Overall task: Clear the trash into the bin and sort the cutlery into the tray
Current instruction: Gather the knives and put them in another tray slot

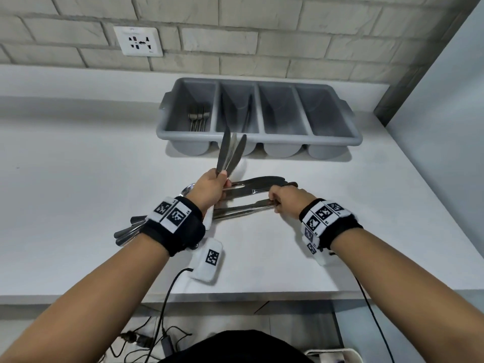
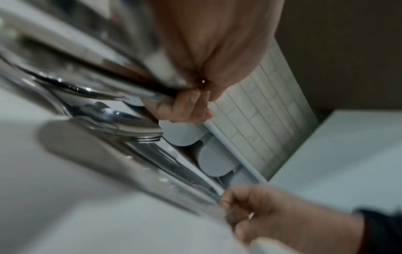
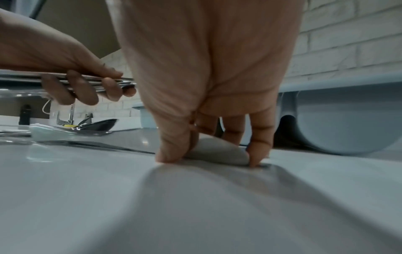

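My left hand (image 1: 218, 183) grips a bunch of table knives (image 1: 231, 150), blades fanned up towards the tray and handles sticking out behind the wrist. In the left wrist view its fingers (image 2: 185, 106) curl round the steel. My right hand (image 1: 275, 201) pinches the end of a knife (image 1: 243, 209) that lies flat on the white counter; the right wrist view shows the fingertips (image 3: 169, 154) on either side of it. More knives (image 1: 259, 183) and a spoon (image 1: 187, 189) lie between the hands. The grey four-compartment tray (image 1: 262, 136) holds forks (image 1: 199, 117) in its leftmost compartment and a thin piece (image 1: 246, 116) in the second.
The tray stands against a brick wall with a socket (image 1: 138, 41). A white side panel (image 1: 445, 127) closes the counter on the right. A loose marker band (image 1: 208, 259) lies near the counter's front edge (image 1: 235, 297), with cables hanging below.
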Demonstrator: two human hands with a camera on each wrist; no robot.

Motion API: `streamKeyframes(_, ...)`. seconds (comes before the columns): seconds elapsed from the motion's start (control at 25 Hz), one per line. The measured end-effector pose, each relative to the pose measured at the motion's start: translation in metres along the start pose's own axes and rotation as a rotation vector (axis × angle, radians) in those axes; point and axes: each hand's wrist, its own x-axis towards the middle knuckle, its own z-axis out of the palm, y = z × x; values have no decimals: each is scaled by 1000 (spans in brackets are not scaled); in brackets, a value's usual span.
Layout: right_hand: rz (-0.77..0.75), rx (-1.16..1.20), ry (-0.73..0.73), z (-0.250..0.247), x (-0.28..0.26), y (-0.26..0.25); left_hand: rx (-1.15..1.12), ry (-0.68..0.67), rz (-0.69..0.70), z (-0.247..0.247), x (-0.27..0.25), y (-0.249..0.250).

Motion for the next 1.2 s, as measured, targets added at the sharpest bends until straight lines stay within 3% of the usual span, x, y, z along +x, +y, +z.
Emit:
streamKeyframes(0.08, -50, 44, -28, -8, -1, 4, 243, 63, 108, 3, -5, -5)
streamKeyframes(0.16, -128, 131, 94, -24, -8, 4, 516, 78, 200, 6, -8, -10)
streamKeyframes(0.24, -196, 187, 253, -44, -13, 2, 634, 10, 227, 10, -8, -11)
streamKeyframes(0.52, -252, 191, 363, -73, -18, -12, 767, -185, 222, 17, 2, 1)
streamKeyframes(0.6, -253, 344, 508, -75, -16, -10, 746, -177, 206, 17, 1, 1)
streamKeyframes(0.68, -167, 484, 721, -71, -15, -3, 683, -134, 218, 14, 1, -3)
streamKeyframes(0.72, -96, 515, 749, -65, -13, 2, 613, -118, 209, 10, 1, -5)
streamKeyframes(0.76, -45, 497, 676, -56, -12, 5, 503, -109, 194, 6, 3, -6)
streamKeyframes(0.88, -78, 123, 111, -19, -5, 5, 7, -141, 108, -10, 6, -9)
streamKeyframes(0.92, -103, 0, 20, -10, -3, 2, -117, -148, 77, -17, 7, -11)
streamKeyframes(1.04, -54, -63, 24, -2, 6, -5, -213, -98, 31, -33, 7, -16)
streamKeyframes(1.2, -56, -96, -48, -3, 9, -4, -35, -50, 64, -39, 6, -24)
